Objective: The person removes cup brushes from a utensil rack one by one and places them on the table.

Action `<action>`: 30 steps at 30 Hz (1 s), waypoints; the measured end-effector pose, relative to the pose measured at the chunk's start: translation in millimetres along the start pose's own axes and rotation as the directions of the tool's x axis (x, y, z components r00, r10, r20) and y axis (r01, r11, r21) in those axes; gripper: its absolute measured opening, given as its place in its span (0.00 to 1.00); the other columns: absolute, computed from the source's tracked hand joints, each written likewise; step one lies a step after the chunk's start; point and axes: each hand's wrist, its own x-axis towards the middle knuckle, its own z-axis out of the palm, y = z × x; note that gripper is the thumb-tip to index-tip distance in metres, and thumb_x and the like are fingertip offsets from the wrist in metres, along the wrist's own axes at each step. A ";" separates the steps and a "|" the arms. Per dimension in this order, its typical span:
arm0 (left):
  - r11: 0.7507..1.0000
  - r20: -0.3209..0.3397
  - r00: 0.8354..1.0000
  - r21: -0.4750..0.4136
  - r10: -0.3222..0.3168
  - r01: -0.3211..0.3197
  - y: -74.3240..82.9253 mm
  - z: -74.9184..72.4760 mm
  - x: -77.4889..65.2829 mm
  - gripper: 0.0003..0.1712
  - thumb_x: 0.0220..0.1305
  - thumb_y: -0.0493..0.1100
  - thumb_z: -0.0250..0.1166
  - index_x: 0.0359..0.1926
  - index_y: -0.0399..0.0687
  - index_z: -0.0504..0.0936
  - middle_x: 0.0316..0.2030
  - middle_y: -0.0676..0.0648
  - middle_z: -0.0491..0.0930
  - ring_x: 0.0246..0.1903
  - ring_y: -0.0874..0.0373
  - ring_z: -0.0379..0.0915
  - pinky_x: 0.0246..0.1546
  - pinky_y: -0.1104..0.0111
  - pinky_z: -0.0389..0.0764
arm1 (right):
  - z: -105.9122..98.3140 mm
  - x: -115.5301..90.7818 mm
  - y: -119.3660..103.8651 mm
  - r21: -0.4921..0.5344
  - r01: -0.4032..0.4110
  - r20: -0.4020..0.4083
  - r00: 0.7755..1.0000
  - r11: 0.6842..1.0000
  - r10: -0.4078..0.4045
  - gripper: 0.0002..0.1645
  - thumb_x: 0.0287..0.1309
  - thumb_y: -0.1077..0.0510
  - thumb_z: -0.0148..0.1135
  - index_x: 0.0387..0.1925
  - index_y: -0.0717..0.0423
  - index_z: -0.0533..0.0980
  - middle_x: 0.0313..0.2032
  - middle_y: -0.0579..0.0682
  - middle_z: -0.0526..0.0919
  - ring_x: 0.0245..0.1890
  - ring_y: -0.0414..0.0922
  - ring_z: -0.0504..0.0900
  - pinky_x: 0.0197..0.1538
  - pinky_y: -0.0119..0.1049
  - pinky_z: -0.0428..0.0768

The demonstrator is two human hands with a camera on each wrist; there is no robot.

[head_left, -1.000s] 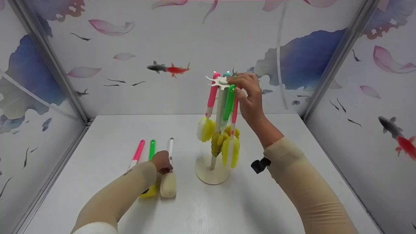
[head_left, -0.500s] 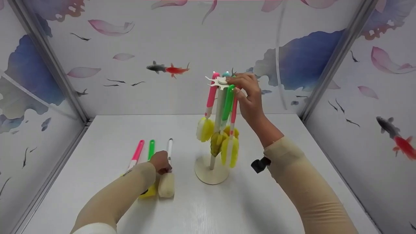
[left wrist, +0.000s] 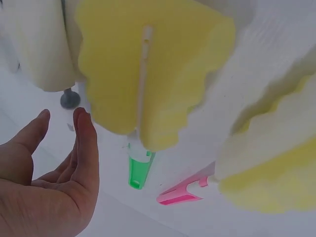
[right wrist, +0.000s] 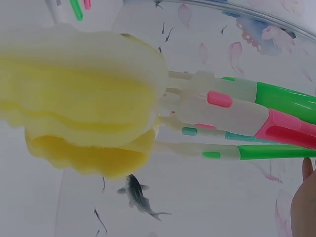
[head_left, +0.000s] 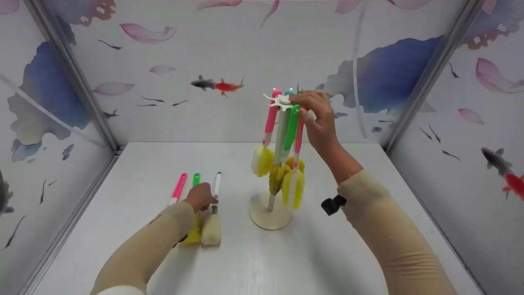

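In the head view my left hand (head_left: pixel 200 196) is over the handle of a white sponge brush (head_left: pixel 211 232) lying on the table. The left wrist view has the thumb and fingers apart, just below that brush's grey neck (left wrist: pixel 70 99), with a gap between them. My right hand (head_left: pixel 317 112) grips the top of a cream brush stand (head_left: pixel 284 101), its fingers over the hub and its thumb by the hanging handles. From the stand's hooks hang several yellow sponge bottle brushes (head_left: pixel 294 190) with pink, green and blue handles. The right wrist view shows their sponge heads (right wrist: pixel 79 84) close up.
Left of the white brush lie a green-handled sponge brush (head_left: pixel 196 178) and a pink-handled one (head_left: pixel 179 186), their heads partly behind my left arm. The stand's round base (head_left: pixel 262 219) rests on the white table (head_left: pixel 254 266). Printed panels (head_left: pixel 245 41) enclose the back and sides.
My left hand has shifted slightly toward the far end of the white brush, and its grey neck now shows. The right hand keeps its place on the stand. The head view has shifted a little.
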 end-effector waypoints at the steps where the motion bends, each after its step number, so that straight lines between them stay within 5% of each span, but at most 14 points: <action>1: 1.000 -0.008 1.000 -0.011 0.004 -0.004 2.3 -2.1 -0.8 0.17 0.61 0.40 0.69 0.45 0.34 0.74 0.31 0.40 0.78 0.27 0.50 0.77 0.33 0.63 0.82 | -0.5 0.0 3.6 -0.001 0.001 0.004 1.000 1.000 -0.001 0.22 0.60 0.54 0.48 0.44 0.60 0.83 0.47 0.57 0.81 0.51 0.46 0.68 0.45 0.32 0.75; 6: 0.996 -0.024 0.998 -0.078 0.049 -0.051 16.9 -11.3 -7.0 0.25 0.63 0.40 0.67 0.54 0.26 0.72 0.36 0.37 0.80 0.32 0.49 0.81 0.35 0.62 0.84 | -2.2 0.4 8.7 0.008 0.026 0.027 0.999 1.000 -0.027 0.21 0.62 0.51 0.49 0.46 0.55 0.83 0.47 0.51 0.81 0.51 0.44 0.68 0.43 0.32 0.77; 10: 0.992 -0.011 1.000 -0.122 0.029 -0.030 29.2 -12.7 -13.7 0.27 0.65 0.43 0.66 0.59 0.30 0.72 0.43 0.36 0.81 0.37 0.49 0.81 0.39 0.62 0.83 | -5.0 1.3 7.5 0.003 0.028 0.050 0.998 1.000 -0.028 0.20 0.63 0.52 0.50 0.46 0.55 0.83 0.48 0.49 0.82 0.51 0.44 0.69 0.44 0.33 0.78; 17: 0.979 -0.029 0.997 -0.191 0.068 -0.072 31.5 -2.6 -19.6 0.26 0.64 0.42 0.66 0.58 0.32 0.73 0.41 0.39 0.82 0.37 0.47 0.82 0.39 0.58 0.84 | -9.4 6.1 -18.0 0.034 0.042 0.089 0.995 0.999 -0.044 0.19 0.60 0.60 0.51 0.46 0.68 0.81 0.46 0.63 0.80 0.50 0.46 0.69 0.46 0.31 0.75; 23: 0.969 -0.043 0.996 -0.232 0.083 -0.091 37.2 4.7 -30.8 0.24 0.65 0.44 0.65 0.58 0.37 0.75 0.43 0.42 0.80 0.36 0.52 0.81 0.40 0.61 0.83 | -9.5 7.1 -32.6 0.069 0.059 0.093 0.994 0.996 -0.065 0.27 0.67 0.48 0.52 0.46 0.70 0.80 0.45 0.66 0.80 0.49 0.49 0.69 0.49 0.35 0.73; 30: 0.934 -0.091 0.979 -0.296 0.180 -0.199 51.9 10.7 -51.3 0.20 0.66 0.44 0.64 0.56 0.41 0.77 0.40 0.45 0.81 0.33 0.55 0.79 0.37 0.64 0.82 | -11.4 5.7 -28.3 0.078 0.100 0.087 0.990 0.992 -0.107 0.30 0.69 0.45 0.51 0.46 0.71 0.79 0.45 0.67 0.80 0.49 0.49 0.68 0.46 0.34 0.71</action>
